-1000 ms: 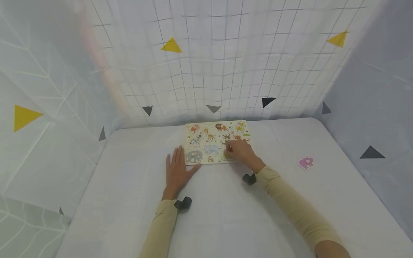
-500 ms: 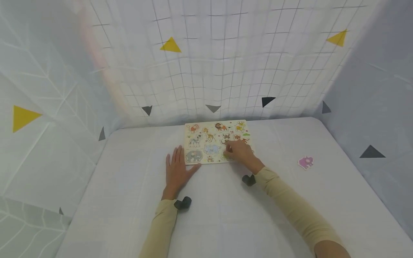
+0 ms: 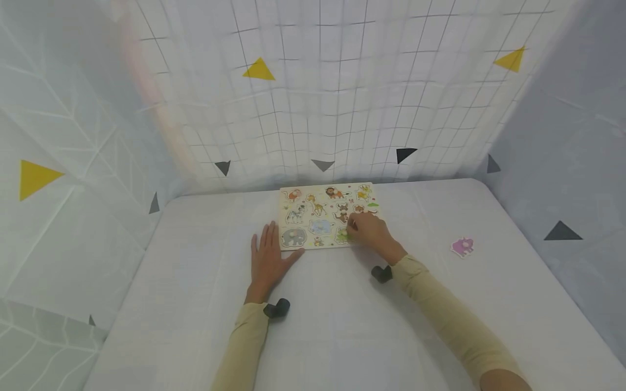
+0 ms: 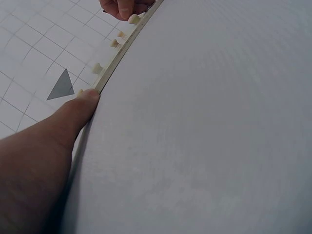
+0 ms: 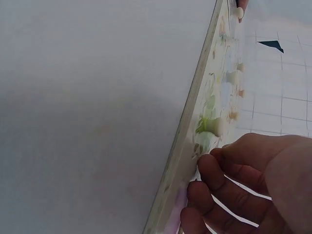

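Observation:
A wooden animal peg puzzle board [image 3: 329,190] lies at the far middle of the table. My left hand [image 3: 270,263] rests flat beside its left edge, the thumb at the near left corner; in the left wrist view that thumb [image 4: 88,97] touches the board's edge. My right hand [image 3: 370,231] is over the board's near right part, fingers loosely bent. Just left of it sits a green animal piece [image 3: 342,235], whose pale knob [image 5: 214,126] stands free of the fingers in the right wrist view. Nothing shows between thumb and forefinger. A purple animal piece [image 3: 462,246] lies on the table, right of the board.
Other knobbed animals sit on the board, among them an elephant [image 3: 294,237], a zebra [image 3: 295,214], a giraffe [image 3: 316,205] and a lion [image 3: 335,193]. The white-covered table [image 3: 313,336] meets a grid-patterned curtain [image 3: 303,119] behind the board.
My right hand has shifted slightly right, off the green piece, uncovering more of it and the brown animal above. The left hand and purple piece stay in place.

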`<state>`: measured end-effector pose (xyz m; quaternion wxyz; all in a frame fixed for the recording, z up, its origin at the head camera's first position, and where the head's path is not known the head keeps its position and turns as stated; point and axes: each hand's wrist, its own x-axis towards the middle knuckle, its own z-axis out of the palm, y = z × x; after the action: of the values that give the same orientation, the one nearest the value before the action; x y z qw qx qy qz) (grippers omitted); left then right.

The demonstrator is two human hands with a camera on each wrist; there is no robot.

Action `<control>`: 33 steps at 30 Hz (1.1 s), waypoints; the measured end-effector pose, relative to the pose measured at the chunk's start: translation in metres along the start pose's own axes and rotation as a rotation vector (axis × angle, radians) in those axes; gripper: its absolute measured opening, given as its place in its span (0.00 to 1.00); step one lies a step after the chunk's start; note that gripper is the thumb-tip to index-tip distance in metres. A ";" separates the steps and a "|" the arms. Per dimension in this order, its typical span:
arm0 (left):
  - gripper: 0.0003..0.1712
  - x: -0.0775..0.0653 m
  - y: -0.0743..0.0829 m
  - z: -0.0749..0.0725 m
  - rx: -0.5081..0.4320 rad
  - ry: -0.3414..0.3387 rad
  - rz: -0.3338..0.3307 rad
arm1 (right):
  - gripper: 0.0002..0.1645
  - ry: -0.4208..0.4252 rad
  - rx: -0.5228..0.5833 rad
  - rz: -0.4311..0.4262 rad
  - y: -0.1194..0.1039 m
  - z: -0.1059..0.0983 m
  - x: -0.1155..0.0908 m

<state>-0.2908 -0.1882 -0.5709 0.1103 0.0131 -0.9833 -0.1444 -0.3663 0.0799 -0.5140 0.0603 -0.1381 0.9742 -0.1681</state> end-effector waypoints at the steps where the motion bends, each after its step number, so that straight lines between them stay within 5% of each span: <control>1: 0.60 0.000 0.000 0.000 0.004 -0.001 0.001 | 0.08 0.000 0.000 0.002 0.002 0.000 0.000; 19: 0.60 0.000 0.001 -0.001 -0.005 -0.011 0.009 | 0.10 0.032 0.052 0.129 0.061 -0.029 -0.028; 33: 0.59 0.000 -0.003 0.002 -0.011 0.000 0.011 | 0.17 0.225 -0.187 0.311 0.114 -0.034 -0.052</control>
<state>-0.2915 -0.1902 -0.5734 0.1113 0.0069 -0.9825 -0.1491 -0.3503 0.2087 -0.5181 -0.0366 0.0283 0.9957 -0.0799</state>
